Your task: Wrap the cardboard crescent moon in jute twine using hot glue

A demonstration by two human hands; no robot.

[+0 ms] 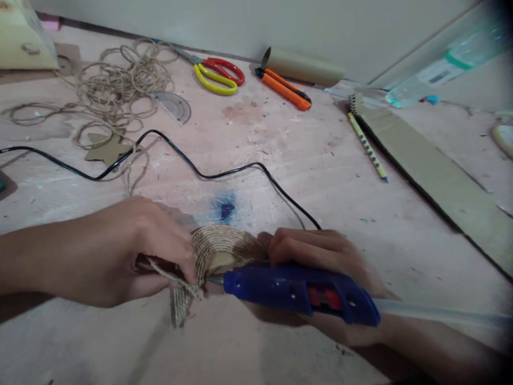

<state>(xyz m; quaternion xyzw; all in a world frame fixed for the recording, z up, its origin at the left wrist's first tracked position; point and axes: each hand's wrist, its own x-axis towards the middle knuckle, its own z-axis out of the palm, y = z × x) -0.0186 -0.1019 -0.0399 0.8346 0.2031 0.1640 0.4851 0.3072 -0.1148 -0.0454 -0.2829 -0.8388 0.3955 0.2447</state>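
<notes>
A curved piece covered in rows of twine (226, 235) lies at the front of the table, with bare cardboard (220, 260) showing inside the curve. My left hand (156, 251) is closed at its left edge, pinching a strand of jute twine (170, 275) that runs out across the piece. My right hand (316, 248) is wrapped round a blue glue gun (276, 289), whose body hides part of the fingers. The metal nozzle (214, 279) points left and reaches the piece close to my left fingertips. A clear glue stick (433, 310) sticks out of the gun's back end.
A black cord (208, 175) crosses the table. Behind it lie tangled twine (124, 80), a cardboard star (106, 149), a protractor (174, 106), scissors (216, 75), an orange cutter (284, 90) and a cardboard tube (304, 67). A pencil (367, 147), cardboard strip (436, 171) and bottle (444, 69) are rightward.
</notes>
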